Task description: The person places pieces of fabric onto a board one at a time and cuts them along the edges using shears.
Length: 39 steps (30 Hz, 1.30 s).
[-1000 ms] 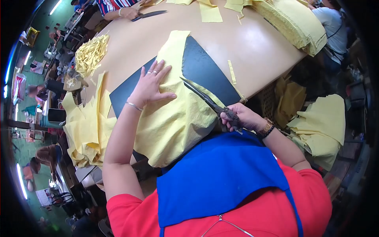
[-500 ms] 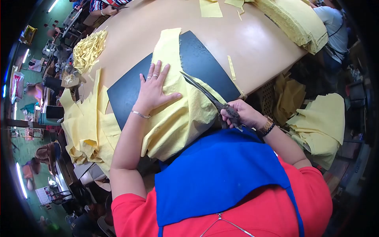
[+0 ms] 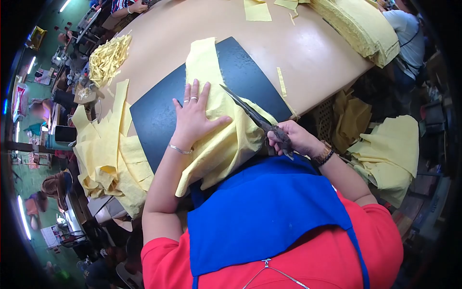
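A yellow fabric piece [image 3: 203, 57] lies over a dark board [image 3: 159, 113], its lower part bunched against the blue apron [image 3: 264, 207]. My left hand [image 3: 196, 113] rests flat on the fabric with fingers spread. On the right, my right hand [image 3: 294, 137] grips a pair of large dark scissors [image 3: 250, 111] by the handles, which look wrapped. The blades point up and left along the fabric's right edge, and they look nearly closed. Part of the handles is hidden by my fingers.
Yellow scraps [image 3: 109, 59] are heaped at the table's left. More yellow fabric [image 3: 110, 159] hangs at the left edge. A thick fabric stack [image 3: 353, 31] lies at the back right. Yellow cloth [image 3: 387, 154] sits right of me. A co-worker's hand [image 3: 138, 7] shows at the top.
My left hand has shifted slightly right and down, and the fabric beneath it has moved a little the same way. The scissors stay at nearly the same place.
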{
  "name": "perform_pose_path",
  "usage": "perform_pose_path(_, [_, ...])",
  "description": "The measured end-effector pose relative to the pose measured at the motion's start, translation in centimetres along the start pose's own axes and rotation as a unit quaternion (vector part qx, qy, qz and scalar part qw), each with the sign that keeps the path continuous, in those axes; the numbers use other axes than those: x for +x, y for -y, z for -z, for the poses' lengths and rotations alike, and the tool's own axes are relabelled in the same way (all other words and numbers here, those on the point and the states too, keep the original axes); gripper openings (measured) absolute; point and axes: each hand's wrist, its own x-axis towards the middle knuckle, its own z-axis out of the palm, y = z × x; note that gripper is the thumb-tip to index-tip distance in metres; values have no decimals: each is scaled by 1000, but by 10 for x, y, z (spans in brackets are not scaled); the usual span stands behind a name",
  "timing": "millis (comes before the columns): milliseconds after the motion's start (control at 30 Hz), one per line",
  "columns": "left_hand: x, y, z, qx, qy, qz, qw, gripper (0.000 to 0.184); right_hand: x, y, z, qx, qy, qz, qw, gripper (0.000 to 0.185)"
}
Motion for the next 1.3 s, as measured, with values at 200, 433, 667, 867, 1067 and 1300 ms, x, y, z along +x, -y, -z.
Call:
perform_pose_path(200, [-6, -9, -1, -15, -5, 10, 1000, 112, 2, -3, 3, -1, -8, 0, 1000, 27])
perform_pose_path(433, [-12, -24, -2, 5, 0, 51, 999, 107, 3, -6, 4, -7, -12, 1, 1000, 28])
perform_pose_path(667, [-13, -20, 0, -41, 11, 64, 997, 70, -2, -7, 0, -2, -32, 38, 999, 26])
perform_pose_path(867, [11, 17, 19, -124, 50, 39, 990, 54, -4, -7, 2, 12, -24, 15, 1000, 26])
perform_pose_path(1067, [0, 8, -5, -51, -34, 50, 997, 69, 2, -4, 8, -15, -7, -2, 1000, 30])
perform_pose_path(1300, [-10, -7, -2, -51, -23, 67, 996, 70, -3, -6, 3, -10, -27, 6, 1000, 26])
